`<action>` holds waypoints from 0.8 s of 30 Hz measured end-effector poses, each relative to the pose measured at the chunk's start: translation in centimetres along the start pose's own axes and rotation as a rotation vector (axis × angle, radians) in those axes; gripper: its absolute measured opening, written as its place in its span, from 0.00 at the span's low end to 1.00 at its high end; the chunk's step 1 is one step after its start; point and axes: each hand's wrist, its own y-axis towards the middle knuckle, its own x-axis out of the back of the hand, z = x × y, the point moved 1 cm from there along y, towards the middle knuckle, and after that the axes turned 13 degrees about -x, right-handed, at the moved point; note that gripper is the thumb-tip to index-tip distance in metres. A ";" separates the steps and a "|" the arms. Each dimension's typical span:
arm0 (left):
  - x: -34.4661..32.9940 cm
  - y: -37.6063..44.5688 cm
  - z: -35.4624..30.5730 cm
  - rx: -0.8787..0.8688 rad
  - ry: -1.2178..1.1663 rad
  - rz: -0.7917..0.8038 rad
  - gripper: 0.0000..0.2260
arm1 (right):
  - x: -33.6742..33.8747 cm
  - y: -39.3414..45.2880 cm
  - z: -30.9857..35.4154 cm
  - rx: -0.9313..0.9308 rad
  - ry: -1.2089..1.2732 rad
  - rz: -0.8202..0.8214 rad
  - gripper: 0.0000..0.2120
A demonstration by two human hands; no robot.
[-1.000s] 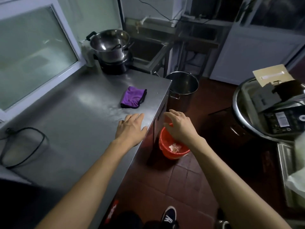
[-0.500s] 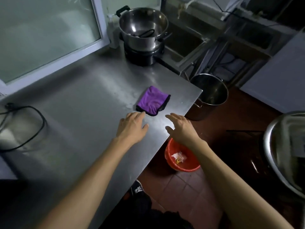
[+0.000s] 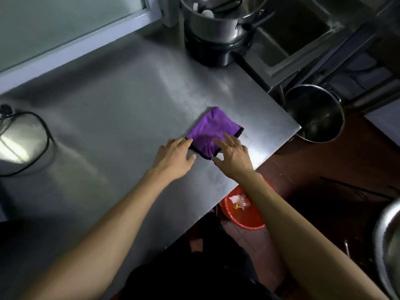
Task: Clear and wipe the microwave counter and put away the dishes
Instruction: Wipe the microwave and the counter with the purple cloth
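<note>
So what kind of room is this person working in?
Probably a working kitchen, maybe a commercial one: a steel counter, a sink beside it, and a pot on a cooker. A purple cloth lies on the counter for wiping.

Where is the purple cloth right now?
The purple cloth lies flat on the steel counter near its right front corner, with the left hand and right hand at its near edge.

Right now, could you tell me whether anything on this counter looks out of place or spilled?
Nothing stands out as spilled or damaged. The purple cloth lies folded on the steel counter near its edge, with both open hands, left hand and right hand, at it.
</note>
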 end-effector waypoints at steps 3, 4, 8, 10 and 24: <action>-0.9 2.7 -0.3 0.066 -0.024 0.024 0.24 | -0.2 3.6 -0.9 0.007 -0.034 0.051 0.32; -1.1 3.6 -0.4 0.090 -0.035 0.031 0.25 | -0.4 4.7 -1.1 0.012 -0.041 0.062 0.33; -2.1 6.4 -0.4 0.186 -0.066 0.048 0.25 | -1.0 8.2 -1.7 0.055 -0.080 0.069 0.36; -2.6 7.2 -0.5 0.220 -0.079 0.038 0.26 | -1.4 9.4 -1.8 0.072 -0.100 0.078 0.38; -4.0 9.0 -0.8 0.330 -0.193 -0.060 0.23 | -3.9 10.3 -1.2 0.163 -0.209 0.044 0.42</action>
